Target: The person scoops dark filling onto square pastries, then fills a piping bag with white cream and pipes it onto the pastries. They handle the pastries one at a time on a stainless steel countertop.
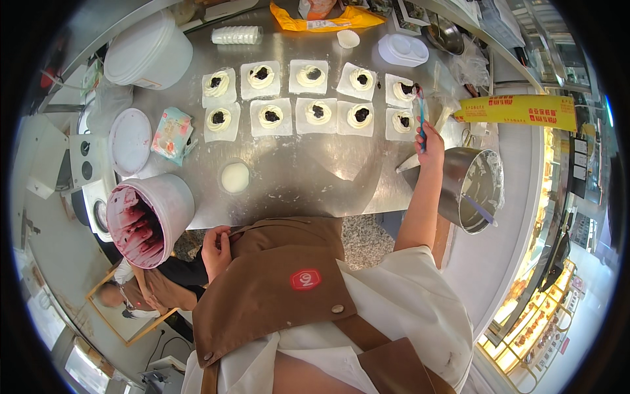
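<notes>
My right hand [431,144] grips a slim blue-handled utensil [422,115]. Its dark-smeared tip is at the right edge of a swirl of cream [403,90] topped with dark filling, at the far right of the back row. Two rows of white paper squares [259,92] lie on the steel table [295,182]. Each square carries a cream ring with a dark centre, such as this front-row one [317,112]. Low by the brown apron [275,266] and the table's front edge, my left hand [216,251] has bent fingers; whether they hold anything is unclear.
A purple-stained tub [184,202] tilts at the left front, near a round white ball [235,177]. To the right, a steel pot [455,182] leans beside a piping bag [407,163]. A lidded white bucket [167,54] is back left. Another person [152,290] appears lower left.
</notes>
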The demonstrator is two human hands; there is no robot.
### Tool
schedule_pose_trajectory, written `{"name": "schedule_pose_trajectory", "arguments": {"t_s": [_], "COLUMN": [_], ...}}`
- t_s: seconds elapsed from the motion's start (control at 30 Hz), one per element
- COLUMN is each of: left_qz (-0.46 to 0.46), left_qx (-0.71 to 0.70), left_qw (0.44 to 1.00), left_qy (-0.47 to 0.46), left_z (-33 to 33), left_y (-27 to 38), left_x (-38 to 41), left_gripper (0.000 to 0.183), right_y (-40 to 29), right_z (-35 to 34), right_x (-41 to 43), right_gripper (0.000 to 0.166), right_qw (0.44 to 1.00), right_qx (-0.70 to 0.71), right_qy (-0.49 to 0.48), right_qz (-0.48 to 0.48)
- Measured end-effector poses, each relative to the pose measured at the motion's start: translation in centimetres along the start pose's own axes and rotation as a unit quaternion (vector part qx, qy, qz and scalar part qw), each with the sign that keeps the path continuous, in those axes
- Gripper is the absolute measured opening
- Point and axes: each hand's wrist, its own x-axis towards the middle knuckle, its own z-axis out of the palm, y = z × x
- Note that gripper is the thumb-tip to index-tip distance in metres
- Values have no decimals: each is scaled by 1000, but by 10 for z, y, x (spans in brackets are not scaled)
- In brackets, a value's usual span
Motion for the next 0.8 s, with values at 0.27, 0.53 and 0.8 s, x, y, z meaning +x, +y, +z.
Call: {"name": "schedule_pose_trajectory", "arguments": {"t_s": [0.27,0.53,0.8], "left_qz": [0,-6,3], "left_qx": [16,-10,-3], "left_qw": [1000,1000,1000], "left_qy": [-15,-17,-5], "left_z": [-1,0,-1], "left_y": [3,0,-6], "left_x": [0,-1,0], "left_gripper": [15,16,13], "right_y": [1,-14,-8], "right_z": [-5,10,-1], "right_x": [4,-15,37], "right_gripper": [24,21,22], "right_qw": [997,997,946], "right_qx": [43,-42,-295], "right_qy": [-38,23,84], "right_qz": [48,-57,-103]}}
